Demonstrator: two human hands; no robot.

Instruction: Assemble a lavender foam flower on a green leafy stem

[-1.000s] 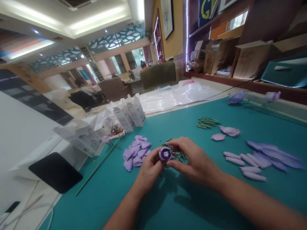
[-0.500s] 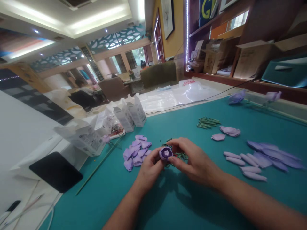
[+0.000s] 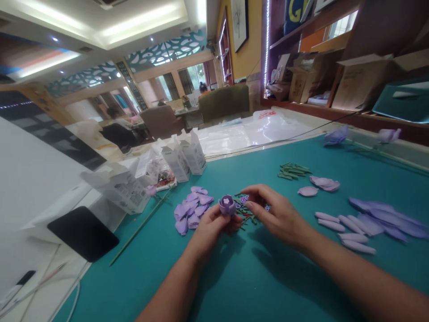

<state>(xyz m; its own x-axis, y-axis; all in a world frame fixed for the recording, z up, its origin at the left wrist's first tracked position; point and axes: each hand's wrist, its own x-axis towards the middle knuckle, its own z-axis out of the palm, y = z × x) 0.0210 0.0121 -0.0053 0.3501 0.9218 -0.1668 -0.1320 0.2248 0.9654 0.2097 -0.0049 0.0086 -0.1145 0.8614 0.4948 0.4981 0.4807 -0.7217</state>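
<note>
A small purple cup-shaped flower (image 3: 227, 205) with a pale centre sits upright in my left hand (image 3: 214, 222), whose fingers grip it from below. My right hand (image 3: 273, 212) is just right of the flower, apart from it, with thumb and forefinger spaced apart. Near those fingertips is a small purple openwork piece (image 3: 244, 199); contact with it cannot be made out. Between and beneath the hands lies a scatter of small green pieces (image 3: 248, 218) with some red and purple bits, partly hidden by the fingers.
Purple petals (image 3: 191, 210) are heaped left of my hands. To the right lie green sticks (image 3: 293, 171), pale oval petals (image 3: 324, 183), rolled lilac pieces (image 3: 353, 237) and long purple petals (image 3: 385, 217). White boxes (image 3: 117, 188), a green stem (image 3: 140, 226) and a black tablet-like slab (image 3: 83, 233) are at left.
My right hand has let go of the flower and shifted right, over the small pieces. My left hand keeps the flower, now raised slightly and tilted more upright.
</note>
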